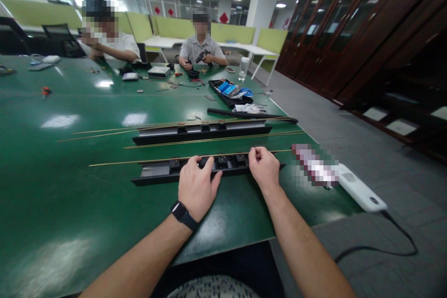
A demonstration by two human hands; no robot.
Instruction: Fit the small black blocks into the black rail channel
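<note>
While the near black channel (157, 179), straight-walled with blocky inserts (173, 165), lies on the glossy green desk (87, 214), your right grip (254, 151) pinches the thin golden rod (115, 164) along its far side; your left grip (213, 167) spreads over the channel, thumb and forefinger apart.

Covered, cropped, pixelated

Left hand (199, 184) hides part of the near rail (157, 179); right hand (264, 166) covers a stretch of the near rod (115, 164); forearms (143, 260), table (63, 186) and cabinet (352, 28) are cropped; pixels mask a reddish thing (314, 165); far scraps (95, 71) are too tiny to name.
</note>
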